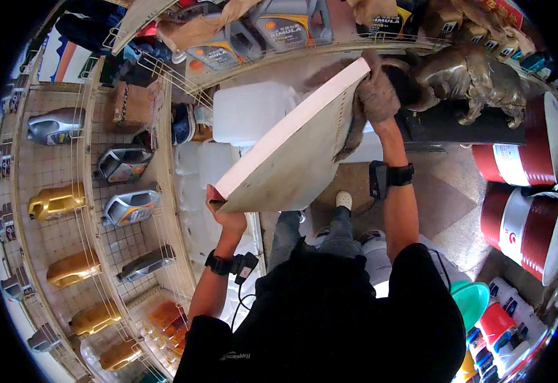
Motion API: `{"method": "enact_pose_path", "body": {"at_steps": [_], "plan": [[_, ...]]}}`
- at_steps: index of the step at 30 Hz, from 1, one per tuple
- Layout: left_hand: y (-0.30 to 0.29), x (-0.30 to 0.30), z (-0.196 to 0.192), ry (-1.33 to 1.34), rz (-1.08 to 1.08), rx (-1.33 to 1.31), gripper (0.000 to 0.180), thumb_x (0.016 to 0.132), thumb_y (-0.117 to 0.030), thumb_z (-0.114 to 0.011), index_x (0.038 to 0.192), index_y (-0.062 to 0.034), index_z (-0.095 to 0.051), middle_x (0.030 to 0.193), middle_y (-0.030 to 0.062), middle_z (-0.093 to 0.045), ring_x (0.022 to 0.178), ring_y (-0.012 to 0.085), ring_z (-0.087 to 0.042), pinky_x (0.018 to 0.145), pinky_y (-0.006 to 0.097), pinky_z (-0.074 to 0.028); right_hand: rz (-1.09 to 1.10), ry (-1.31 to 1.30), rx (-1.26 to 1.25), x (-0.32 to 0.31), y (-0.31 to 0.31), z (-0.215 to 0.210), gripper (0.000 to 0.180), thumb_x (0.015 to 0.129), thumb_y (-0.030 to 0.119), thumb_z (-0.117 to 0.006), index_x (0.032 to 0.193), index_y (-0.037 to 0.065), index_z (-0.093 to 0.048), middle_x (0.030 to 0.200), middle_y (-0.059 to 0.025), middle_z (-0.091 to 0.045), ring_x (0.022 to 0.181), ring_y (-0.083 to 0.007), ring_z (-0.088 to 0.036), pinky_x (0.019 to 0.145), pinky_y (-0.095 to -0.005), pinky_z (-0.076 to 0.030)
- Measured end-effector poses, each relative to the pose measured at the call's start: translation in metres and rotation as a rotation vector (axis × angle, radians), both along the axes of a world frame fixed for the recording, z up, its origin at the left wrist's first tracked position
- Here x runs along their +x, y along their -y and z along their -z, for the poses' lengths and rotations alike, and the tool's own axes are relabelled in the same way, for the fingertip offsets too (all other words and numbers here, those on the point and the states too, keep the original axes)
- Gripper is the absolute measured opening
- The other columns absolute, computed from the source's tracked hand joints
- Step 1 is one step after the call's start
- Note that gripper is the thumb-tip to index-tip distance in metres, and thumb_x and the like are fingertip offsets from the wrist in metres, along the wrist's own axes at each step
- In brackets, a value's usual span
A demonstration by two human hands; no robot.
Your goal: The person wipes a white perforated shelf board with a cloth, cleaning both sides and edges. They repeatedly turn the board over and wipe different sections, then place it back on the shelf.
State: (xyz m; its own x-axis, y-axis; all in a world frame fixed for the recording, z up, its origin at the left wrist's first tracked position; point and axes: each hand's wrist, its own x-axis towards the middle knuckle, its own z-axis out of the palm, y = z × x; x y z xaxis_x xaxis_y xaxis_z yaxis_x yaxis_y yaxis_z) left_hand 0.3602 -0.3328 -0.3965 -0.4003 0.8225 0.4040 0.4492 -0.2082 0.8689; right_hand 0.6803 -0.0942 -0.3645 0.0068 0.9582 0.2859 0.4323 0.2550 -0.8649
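A large flat white board (pixel 295 150) is tilted in front of me, one corner low at the left and one high at the right. My left hand (pixel 222 214) grips its lower left corner. My right hand (pixel 376 96) is pressed on the board's upper right edge with a brown rag (pixel 359 124) bunched under it and hanging down. Both wrists wear dark bands with small devices.
Wire shelves (pixel 90 191) at the left hold grey and gold oil jugs. White plastic canisters (pixel 247 112) stand behind the board. Red and white drums (pixel 528 220) sit at the right, a bronze animal statue (pixel 477 80) on a dark stand above them, and coloured bottles at lower right.
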Motion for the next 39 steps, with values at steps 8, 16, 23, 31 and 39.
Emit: {"method": "enact_pose_path", "body": {"at_steps": [8,16,23,31,39], "plan": [[-0.023,0.003,-0.012,0.067,-0.036,0.004,0.053,0.098,-0.028,-0.042,0.14,-0.003,-0.021,0.133,0.0144,-0.04,0.122,0.0254,-0.043,0.103,0.043,-0.037,-0.219,0.431,-0.153,-0.005,0.043,0.162,0.024,0.087,0.013,-0.052,0.107,0.0,-0.057,0.099,-0.0172,-0.063,0.084,-0.0313,-0.062,0.073,-0.0405,-0.052],[-0.047,0.019,-0.035,0.41,0.05,-0.14,0.042,0.099,-0.039,-0.033,0.119,-0.0024,-0.039,0.111,0.0112,-0.051,0.099,0.0206,-0.049,0.084,0.036,-0.039,0.162,0.691,0.489,0.03,0.012,0.126,0.022,0.085,0.008,-0.051,0.102,-0.002,-0.06,0.102,-0.0181,-0.064,0.09,-0.0268,-0.063,0.073,-0.0417,-0.051],[-0.019,0.049,-0.07,0.459,0.149,-0.291,0.059,0.098,-0.05,-0.026,0.094,-0.0006,-0.059,0.088,0.008,-0.062,0.073,0.0148,-0.054,0.064,0.028,-0.041,0.251,-0.928,-0.012,0.019,0.067,-0.01,0.044,0.091,0.041,-0.051,0.117,0.005,-0.054,0.1,-0.0137,-0.062,0.091,-0.0253,-0.062,0.083,-0.0348,-0.05],[-0.046,0.054,-0.079,0.616,0.26,-0.373,0.061,0.097,-0.049,-0.019,0.054,-0.0092,-0.033,0.053,0.0067,-0.042,0.058,0.022,-0.047,0.062,0.033,-0.04,0.104,-0.872,-0.009,0.062,0.123,-0.004,0.065,0.086,0.06,-0.051,0.116,0.002,-0.051,0.114,-0.0079,-0.055,0.103,-0.0193,-0.056,0.091,-0.036,-0.046],[-0.074,0.06,-0.069,0.689,0.393,-0.196,0.052,0.099,-0.04,-0.028,0.059,-0.0077,-0.035,0.059,0.0042,-0.043,0.06,0.0176,-0.043,0.062,0.031,-0.039,0.298,0.569,0.502,0.085,0.111,-0.039,0.055,0.089,0.052,-0.049,0.105,0.0,-0.058,0.095,-0.0125,-0.06,0.094,-0.0255,-0.058,0.084,-0.0375,-0.045]]}}
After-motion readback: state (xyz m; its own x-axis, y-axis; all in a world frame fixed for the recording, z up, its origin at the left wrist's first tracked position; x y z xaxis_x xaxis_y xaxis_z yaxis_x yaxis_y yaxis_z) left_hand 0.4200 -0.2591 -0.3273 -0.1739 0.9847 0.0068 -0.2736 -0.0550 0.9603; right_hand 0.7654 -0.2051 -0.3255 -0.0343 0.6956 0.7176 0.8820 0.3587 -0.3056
